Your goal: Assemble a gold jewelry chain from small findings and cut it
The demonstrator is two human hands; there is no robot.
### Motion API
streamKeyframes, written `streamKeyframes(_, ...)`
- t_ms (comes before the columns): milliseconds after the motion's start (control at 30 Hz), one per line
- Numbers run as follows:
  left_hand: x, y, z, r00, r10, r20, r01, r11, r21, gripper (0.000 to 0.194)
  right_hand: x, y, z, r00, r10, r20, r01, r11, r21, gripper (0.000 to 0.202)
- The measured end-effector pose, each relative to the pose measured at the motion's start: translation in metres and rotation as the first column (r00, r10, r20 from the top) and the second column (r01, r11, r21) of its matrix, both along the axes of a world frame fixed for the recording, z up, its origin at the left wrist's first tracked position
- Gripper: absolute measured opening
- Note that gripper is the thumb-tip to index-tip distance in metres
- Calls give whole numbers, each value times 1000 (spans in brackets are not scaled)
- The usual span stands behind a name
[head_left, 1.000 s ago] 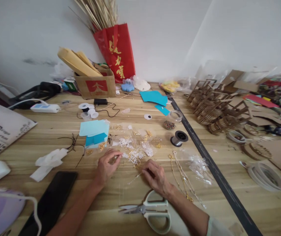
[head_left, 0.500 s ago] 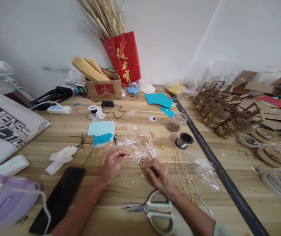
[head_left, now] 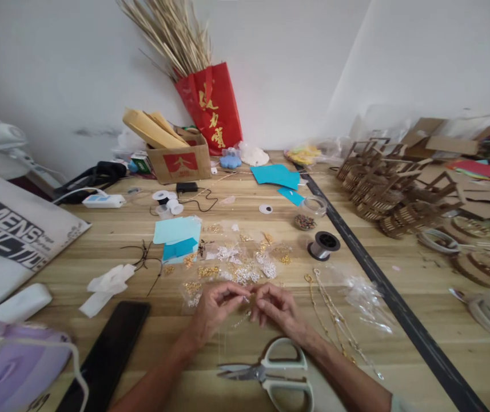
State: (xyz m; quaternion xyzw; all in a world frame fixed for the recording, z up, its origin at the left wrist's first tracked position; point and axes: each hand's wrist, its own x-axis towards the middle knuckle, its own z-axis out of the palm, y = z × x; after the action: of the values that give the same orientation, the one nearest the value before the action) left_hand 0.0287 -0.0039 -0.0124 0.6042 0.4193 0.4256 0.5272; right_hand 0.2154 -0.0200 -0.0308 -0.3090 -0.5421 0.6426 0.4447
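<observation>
My left hand (head_left: pixel 219 309) and my right hand (head_left: pixel 277 309) meet fingertip to fingertip over the front middle of the table. The left thumb and index finger pinch a tiny shiny piece, too small to name. From the right fingers hangs a short thin chain (head_left: pixel 241 320). Just beyond the hands lie silver beads (head_left: pixel 247 274) and gold beads (head_left: pixel 207 271) on clear plastic bags. Scissors (head_left: pixel 266 372) with pale handles rest below the right hand, blades pointing left. Beside the right forearm, gold and silver chains (head_left: pixel 333 315) are laid out.
A wire spool (head_left: pixel 324 246) and a jar of small beads (head_left: pixel 305 221) stand right of the beads. Blue paper (head_left: pixel 179 248), white tissue (head_left: pixel 107 286) and a black phone (head_left: pixel 105 355) lie to the left. Brown wooden baskets (head_left: pixel 399 194) stack at the right.
My left hand has moved right and down from the bead pile to meet the right fingertips. The right hand has shifted slightly and still has the chain.
</observation>
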Motion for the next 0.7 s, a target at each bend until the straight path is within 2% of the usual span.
streamKeyframes(167, 1, -1, -3, 999, 29, -15, -29, 1000, -5, 9, -3, 1, 2, 996, 77, -37, -79, 994, -75, 25)
streamKeyframes(367, -1, 2, -5, 996, 58, -67, -53, 995, 80, 9, -9, 5, -2, 992, 110, -55, -115, 988, -105, 26)
streamKeyframes(600, -7, 9, 1, 960, 152, -237, -68, 941, 331, 13, -12, 11, 1, 999, -8, 52, 12, 997, -70, 29)
streamKeyframes(700, -10, 14, 3, 939, 186, -289, -62, 920, 388, 16, -15, 12, 3, 992, -79, 95, 82, 996, -27, 29)
